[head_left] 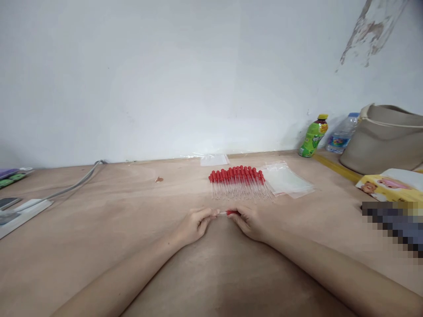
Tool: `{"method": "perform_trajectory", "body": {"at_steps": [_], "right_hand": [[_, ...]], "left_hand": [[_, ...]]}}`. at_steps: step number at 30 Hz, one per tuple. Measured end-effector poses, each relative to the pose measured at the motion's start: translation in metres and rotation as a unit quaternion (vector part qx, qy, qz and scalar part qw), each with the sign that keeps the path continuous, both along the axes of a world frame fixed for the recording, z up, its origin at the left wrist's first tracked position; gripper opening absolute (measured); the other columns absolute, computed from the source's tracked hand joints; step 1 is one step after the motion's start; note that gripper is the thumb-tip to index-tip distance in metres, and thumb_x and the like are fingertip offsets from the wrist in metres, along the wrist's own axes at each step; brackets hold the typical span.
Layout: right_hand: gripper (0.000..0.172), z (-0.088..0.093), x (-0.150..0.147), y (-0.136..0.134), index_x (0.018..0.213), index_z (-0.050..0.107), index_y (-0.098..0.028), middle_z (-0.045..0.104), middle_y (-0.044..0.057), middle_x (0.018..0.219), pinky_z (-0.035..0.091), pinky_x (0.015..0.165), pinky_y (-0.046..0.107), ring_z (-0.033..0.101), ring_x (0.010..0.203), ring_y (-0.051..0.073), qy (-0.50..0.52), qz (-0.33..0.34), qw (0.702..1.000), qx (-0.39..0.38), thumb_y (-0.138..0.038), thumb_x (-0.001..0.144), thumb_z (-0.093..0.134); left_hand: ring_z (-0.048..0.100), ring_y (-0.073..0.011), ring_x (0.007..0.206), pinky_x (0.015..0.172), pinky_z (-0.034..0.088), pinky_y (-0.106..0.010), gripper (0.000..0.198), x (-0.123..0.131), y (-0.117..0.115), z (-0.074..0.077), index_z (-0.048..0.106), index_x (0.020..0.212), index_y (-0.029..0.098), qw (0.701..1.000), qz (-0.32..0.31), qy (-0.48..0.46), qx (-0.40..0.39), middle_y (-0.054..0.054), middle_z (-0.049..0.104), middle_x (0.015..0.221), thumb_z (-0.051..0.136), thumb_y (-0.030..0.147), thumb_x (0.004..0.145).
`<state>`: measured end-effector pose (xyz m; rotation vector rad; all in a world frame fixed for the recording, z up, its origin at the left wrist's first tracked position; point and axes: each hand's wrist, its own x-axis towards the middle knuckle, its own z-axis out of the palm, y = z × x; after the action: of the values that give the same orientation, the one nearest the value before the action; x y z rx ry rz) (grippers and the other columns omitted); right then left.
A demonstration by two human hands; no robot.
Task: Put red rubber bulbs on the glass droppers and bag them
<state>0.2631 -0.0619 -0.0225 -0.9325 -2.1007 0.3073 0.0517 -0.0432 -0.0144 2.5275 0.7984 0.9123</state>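
Observation:
Between my two hands a dropper with a red bulb and a thin clear tube lies roughly level above the table. My left hand pinches the tube end between thumb and fingers. The red bulb is gripped by my right hand, whose fingers partly hide it. Just beyond the hands, many similar droppers lie side by side in a row, red bulbs away from me and clear tubes toward me. Clear plastic bags are stacked to the right of the row.
White paper or bags lie by the wall. On the right are a green bottle, a water bottle, a beige bucket-like bag and a yellow packet. A grey cable crosses the left side near a white power strip.

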Motion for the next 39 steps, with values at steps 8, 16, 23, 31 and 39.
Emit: {"method": "perform_trajectory", "body": {"at_steps": [8, 16, 23, 31, 39], "right_hand": [[0.017, -0.003, 0.001, 0.002, 0.087, 0.057, -0.019, 0.060, 0.002, 0.076, 0.044, 0.062, 0.023, 0.055, 0.069, 0.011, -0.016, 0.028, 0.998, 0.045, -0.024, 0.085, 0.040], [0.015, -0.006, -0.001, 0.003, 0.086, 0.056, -0.018, 0.059, 0.003, 0.071, 0.044, 0.059, 0.021, 0.054, 0.065, 0.011, -0.039, 0.017, 0.988, 0.152, -0.021, 0.084, 0.041], [0.015, -0.009, 0.003, 0.006, 0.085, 0.057, -0.018, 0.057, 0.003, 0.070, 0.043, 0.059, 0.023, 0.052, 0.064, 0.013, -0.085, -0.008, 0.980, 0.178, -0.021, 0.084, 0.043], [0.011, 0.002, 0.011, 0.013, 0.085, 0.057, -0.019, 0.059, 0.003, 0.078, 0.045, 0.066, 0.026, 0.055, 0.073, 0.013, 0.021, 0.018, 1.000, -0.003, -0.025, 0.081, 0.049], [0.014, -0.012, 0.010, 0.012, 0.084, 0.058, -0.020, 0.061, 0.002, 0.077, 0.044, 0.064, 0.024, 0.055, 0.071, 0.012, -0.009, 0.010, 1.000, -0.019, -0.027, 0.081, 0.046]], "left_hand": [[0.058, -0.0139, 0.076, 0.069, 0.046, -0.024, 0.020, -0.001, 0.002, 0.001, 0.057, 0.085, 0.015, 0.999, -0.029, 0.019, 0.034, -0.006, 0.062, 0.082, 0.037, 0.013, 0.085], [0.057, -0.0143, 0.073, 0.067, 0.046, -0.024, 0.025, -0.003, 0.003, 0.000, 0.057, 0.095, 0.014, 0.992, -0.028, 0.065, 0.108, -0.007, 0.062, 0.083, 0.036, 0.007, 0.083], [0.058, -0.0157, 0.082, 0.073, 0.047, -0.027, 0.028, -0.001, 0.004, -0.001, 0.056, 0.100, 0.014, 0.986, -0.021, 0.084, 0.140, -0.008, 0.063, 0.092, 0.036, 0.005, 0.083], [0.059, -0.0142, 0.072, 0.067, 0.048, -0.025, 0.019, -0.003, 0.006, 0.002, 0.058, 0.096, 0.015, 0.989, 0.070, 0.061, 0.116, -0.005, 0.063, 0.082, 0.043, 0.023, 0.086], [0.059, -0.0128, 0.068, 0.064, 0.047, -0.022, 0.022, -0.004, 0.002, -0.002, 0.060, 0.093, 0.014, 0.990, 0.046, 0.060, 0.115, -0.006, 0.062, 0.076, 0.041, 0.022, 0.087]]}}
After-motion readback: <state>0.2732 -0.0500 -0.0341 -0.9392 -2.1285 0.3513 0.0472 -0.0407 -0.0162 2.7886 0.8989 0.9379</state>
